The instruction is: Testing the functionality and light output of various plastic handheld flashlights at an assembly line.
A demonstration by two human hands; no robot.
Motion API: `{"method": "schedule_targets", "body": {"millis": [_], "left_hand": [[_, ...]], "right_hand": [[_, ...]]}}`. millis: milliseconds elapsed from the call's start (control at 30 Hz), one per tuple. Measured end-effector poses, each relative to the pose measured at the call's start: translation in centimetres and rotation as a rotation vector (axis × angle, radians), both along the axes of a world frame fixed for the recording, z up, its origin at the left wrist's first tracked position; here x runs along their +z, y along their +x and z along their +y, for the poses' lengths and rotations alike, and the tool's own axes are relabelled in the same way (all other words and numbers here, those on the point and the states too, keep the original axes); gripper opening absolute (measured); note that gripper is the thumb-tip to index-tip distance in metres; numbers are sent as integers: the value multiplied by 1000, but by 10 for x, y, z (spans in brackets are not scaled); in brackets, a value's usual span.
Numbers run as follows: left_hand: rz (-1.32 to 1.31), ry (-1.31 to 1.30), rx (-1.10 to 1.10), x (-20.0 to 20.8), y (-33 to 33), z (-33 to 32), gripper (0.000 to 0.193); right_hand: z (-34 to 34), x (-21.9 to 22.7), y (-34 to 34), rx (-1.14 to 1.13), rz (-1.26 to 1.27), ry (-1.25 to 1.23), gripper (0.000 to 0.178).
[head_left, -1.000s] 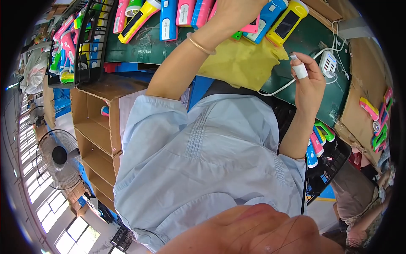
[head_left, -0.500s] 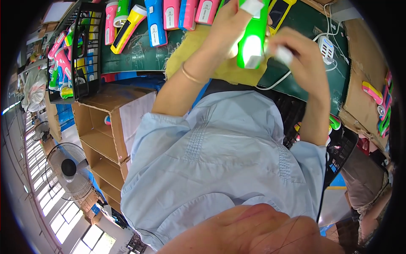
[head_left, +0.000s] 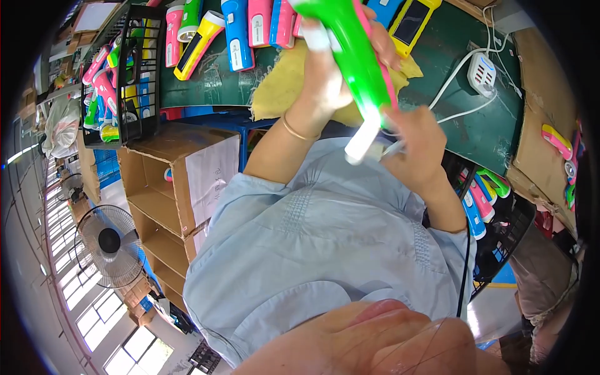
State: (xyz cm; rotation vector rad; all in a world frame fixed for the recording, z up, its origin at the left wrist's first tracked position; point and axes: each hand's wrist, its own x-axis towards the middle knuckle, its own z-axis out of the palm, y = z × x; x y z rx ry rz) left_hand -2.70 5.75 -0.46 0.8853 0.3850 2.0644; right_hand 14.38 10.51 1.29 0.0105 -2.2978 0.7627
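Green plastic, smooth and glossy, fills the left hand (head_left: 322,78), which wraps around a green flashlight (head_left: 356,59) with a pink underside. The flashlight is tilted above the table edge, in front of the body. The right hand (head_left: 415,147) stands narrow at its lower end, fingers bent together; blur there means I cannot tell whether it pinches a plug. A white piece (head_left: 361,144) juts from that end (glare washes out its outline). A white cable (head_left: 462,116) runs toward the right hand from a rounded white charging hub (head_left: 482,74).

The step in hand looks like a check or a connection at the flashlight's lower end, with 2 hands on it. As I judge it, the next move calls for a firm left hold and a careful, straight alignment on the right.

Beneath lies a limp yellow cloth (head_left: 275,84), its edge frayed, on a scuffed green tabletop (head_left: 209,84). Beyond, chunky blue, pink and yellow flashlights (head_left: 237,37) lie side by side. Further left are a rigid black mesh basket (head_left: 128,128) and torn-edged cardboard shelving (head_left: 159,209).
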Motion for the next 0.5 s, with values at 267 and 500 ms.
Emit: {"method": "schedule_targets", "body": {"millis": [267, 500], "left_hand": [[1189, -29, 409, 5, 19, -35, 49], [904, -377, 370, 3, 33, -48, 72]], "right_hand": [[13, -36, -17, -25, -13, -319, 39], [8, -45, -14, 37, 107, -216, 47]]}}
